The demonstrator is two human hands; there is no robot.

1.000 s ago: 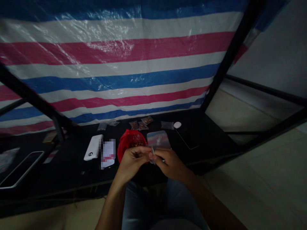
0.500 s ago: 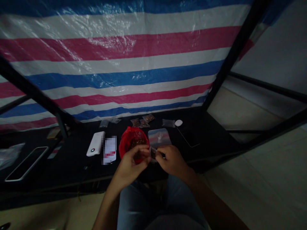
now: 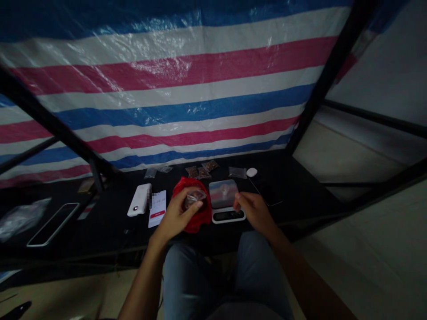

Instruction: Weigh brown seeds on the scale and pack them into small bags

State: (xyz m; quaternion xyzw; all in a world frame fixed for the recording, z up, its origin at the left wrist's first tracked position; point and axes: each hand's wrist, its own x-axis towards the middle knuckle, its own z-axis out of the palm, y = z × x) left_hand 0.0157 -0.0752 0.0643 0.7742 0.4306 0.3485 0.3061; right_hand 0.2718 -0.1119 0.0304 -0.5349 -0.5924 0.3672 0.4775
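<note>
My left hand (image 3: pixel 178 215) is closed around a small clear plastic bag (image 3: pixel 196 195), held over the red plastic bag (image 3: pixel 195 226). What the clear bag contains is too dark to tell. My right hand (image 3: pixel 253 211) is closed, with its fingers curled beside the small digital scale (image 3: pixel 215 218). Anything within those fingers is hidden. On the scale lies a shiny metal plate (image 3: pixel 218 193), and its dark display faces me.
Several small filled packets (image 3: pixel 209 166) lie behind the red bag. A flat clear bag (image 3: pixel 236 172) and a white round object (image 3: pixel 251 172) are at the right. To the left are a white power bank (image 3: pixel 139 200), a lit phone (image 3: pixel 158 213) and a dark phone (image 3: pixel 53 224).
Both hands were together at a small clear bag in front of the scale. They have parted: the left moved over the red bag, the right moved right, uncovering the scale's display.
</note>
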